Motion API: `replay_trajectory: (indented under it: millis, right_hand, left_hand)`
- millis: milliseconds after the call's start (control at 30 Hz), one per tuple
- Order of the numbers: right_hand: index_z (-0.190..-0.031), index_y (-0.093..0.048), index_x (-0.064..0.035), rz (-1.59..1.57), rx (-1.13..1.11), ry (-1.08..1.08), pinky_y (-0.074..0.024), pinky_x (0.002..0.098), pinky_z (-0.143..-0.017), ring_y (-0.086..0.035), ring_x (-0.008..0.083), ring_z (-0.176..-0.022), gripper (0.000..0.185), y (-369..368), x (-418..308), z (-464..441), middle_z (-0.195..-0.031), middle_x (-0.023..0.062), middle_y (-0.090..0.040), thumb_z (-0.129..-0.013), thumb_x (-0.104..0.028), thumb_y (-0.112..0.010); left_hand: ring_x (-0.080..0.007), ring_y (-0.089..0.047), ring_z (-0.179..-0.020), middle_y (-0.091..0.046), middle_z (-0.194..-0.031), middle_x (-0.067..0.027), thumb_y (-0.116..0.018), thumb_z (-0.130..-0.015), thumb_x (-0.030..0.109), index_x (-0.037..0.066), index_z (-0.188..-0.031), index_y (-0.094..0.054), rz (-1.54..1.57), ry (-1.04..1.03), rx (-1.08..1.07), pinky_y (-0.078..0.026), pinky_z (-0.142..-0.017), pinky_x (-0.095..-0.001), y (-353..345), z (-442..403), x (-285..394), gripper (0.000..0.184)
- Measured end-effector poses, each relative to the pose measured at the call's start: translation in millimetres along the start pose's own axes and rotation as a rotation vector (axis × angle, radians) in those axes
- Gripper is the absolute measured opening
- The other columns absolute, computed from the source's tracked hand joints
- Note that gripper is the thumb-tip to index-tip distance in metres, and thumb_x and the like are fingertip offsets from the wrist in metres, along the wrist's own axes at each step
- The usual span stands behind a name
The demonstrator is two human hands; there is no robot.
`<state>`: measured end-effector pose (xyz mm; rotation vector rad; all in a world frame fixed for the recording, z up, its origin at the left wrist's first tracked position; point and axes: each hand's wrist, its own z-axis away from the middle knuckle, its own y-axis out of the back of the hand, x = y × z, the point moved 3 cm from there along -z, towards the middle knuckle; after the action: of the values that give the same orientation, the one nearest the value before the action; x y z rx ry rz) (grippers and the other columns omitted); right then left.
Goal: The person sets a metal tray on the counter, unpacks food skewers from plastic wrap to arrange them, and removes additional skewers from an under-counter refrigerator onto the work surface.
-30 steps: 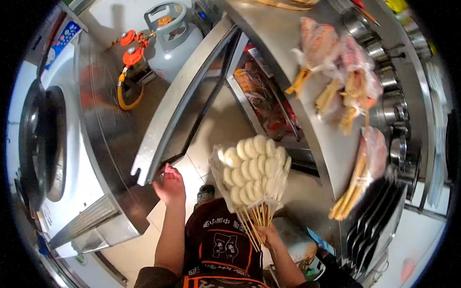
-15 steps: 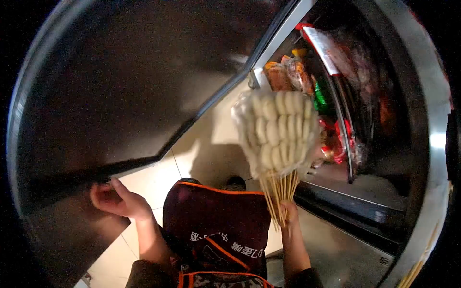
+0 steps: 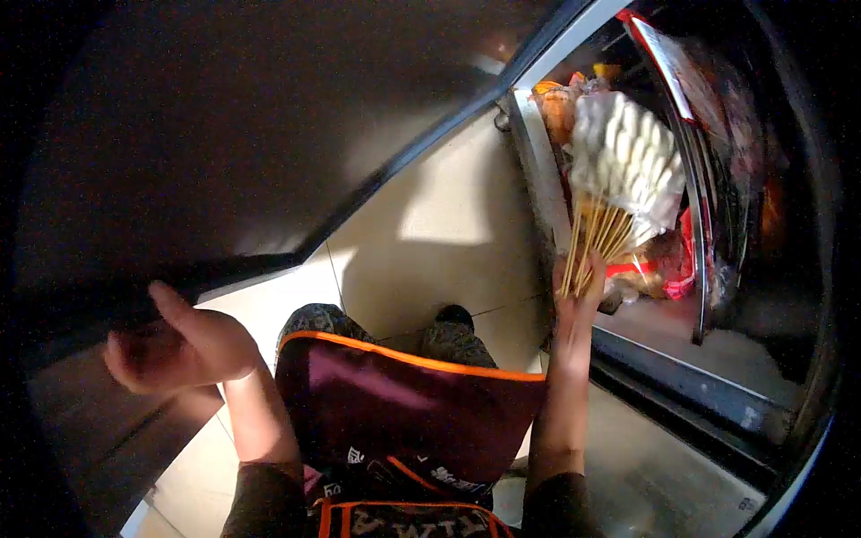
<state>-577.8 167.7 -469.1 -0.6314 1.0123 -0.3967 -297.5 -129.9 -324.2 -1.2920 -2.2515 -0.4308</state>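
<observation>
My right hand is closed around the bare stick ends of a bundle of skewers. Pale, rounded pieces sit in rows on the sticks, wrapped in a clear plastic bag. The bundle is inside the opening of the cabinet, over other packed goods. At the lower left, my left hand holds nothing, its thumb apart from slightly curled fingers. It is beside the dark cabinet door; whether it touches the door I cannot tell.
Orange-brown bagged goods and red packages lie in the cabinet. A dark upright divider with a white-and-red top runs along the right of the bundle. Below are the tiled floor, my shoe and a dark apron.
My right hand has carried the skewers forward and right, from in front of the cabinet into its opening. My left hand shows lower and farther left, still free.
</observation>
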Motion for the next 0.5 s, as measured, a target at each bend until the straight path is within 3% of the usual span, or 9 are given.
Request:
replay_trajectory:
  millis: [133,233,300,333,433,500]
  right_hand:
    - [-0.084,-0.048,-0.0082,-0.033,-0.111,0.031,-0.0397,0.0195,-0.048,-0.043,0.0061,-0.050,0.011,-12.8,3.7,-54.3,-0.061,-0.0047,-0.044,-0.081,-0.017,-0.055]
    - [-0.089,-0.052,-0.0071,0.053,-0.047,0.140,-0.0423,0.0224,-0.053,-0.049,0.0093,-0.057,0.015,-14.0,1.0,-83.0,-0.064,-0.0021,-0.049,-0.083,-0.020,-0.052]
    - [-0.093,-0.052,-0.0057,0.065,-0.122,0.156,-0.0451,0.0249,-0.058,-0.053,0.0124,-0.063,0.018,-20.2,0.1,-98.1,-0.069,0.0011,-0.054,-0.083,-0.021,-0.051]
    - [-0.093,-0.051,-0.0044,0.078,0.112,0.269,-0.0478,0.0285,-0.063,-0.055,0.0167,-0.069,0.021,-42.3,-1.5,-109.2,-0.075,0.0052,-0.056,-0.083,-0.023,-0.050]
    - [-0.093,-0.049,-0.0037,0.004,0.096,0.237,-0.0491,0.0318,-0.067,-0.055,0.0193,-0.072,0.022,-51.2,-11.8,-128.9,-0.079,0.0080,-0.055,-0.083,-0.023,-0.050]
    - [-0.092,-0.049,-0.0045,0.068,0.222,0.256,-0.0489,0.0306,-0.066,-0.055,0.0192,-0.071,0.020,-40.1,-17.1,-143.2,-0.078,0.0078,-0.054,-0.082,-0.022,-0.051]
  left_hand:
    - [-0.0167,-0.044,-0.078,-0.046,-0.092,-0.0070,-0.070,-0.071,0.006,0.006,-0.109,-0.036,-0.051,-0.059,0.048,-0.040,-0.069,-0.0263,-3.4,-3.0,-3.9,0.051]
    - [-0.0174,-0.046,-0.078,-0.047,-0.093,-0.0084,-0.070,-0.071,0.007,0.006,-0.109,-0.036,-0.078,-0.076,0.065,-0.042,-0.070,-0.0270,-2.8,-3.5,-7.9,0.051]
    - [-0.0185,-0.047,-0.081,-0.048,-0.094,-0.0100,-0.069,-0.072,0.006,0.004,-0.109,-0.035,0.006,-0.188,0.077,-0.044,-0.073,-0.0285,-9.1,-6.9,-10.2,0.050]
    - [-0.0196,-0.049,-0.082,-0.049,-0.095,-0.0111,-0.068,-0.072,0.004,0.003,-0.109,-0.036,-0.168,-0.254,0.040,-0.047,-0.071,-0.0300,-9.0,-20.8,-3.0,0.049]
    - [-0.0202,-0.050,-0.079,-0.051,-0.095,-0.0114,-0.068,-0.071,0.003,0.002,-0.109,-0.037,-0.242,-0.363,0.025,-0.049,-0.067,-0.0303,3.9,-33.9,-4.4,0.049]
    - [-0.0200,-0.050,-0.079,-0.051,-0.094,-0.0110,-0.068,-0.071,0.003,0.002,-0.108,-0.038,-0.174,-0.325,0.050,-0.049,-0.067,-0.0305,1.8,-31.2,-7.7,0.048]
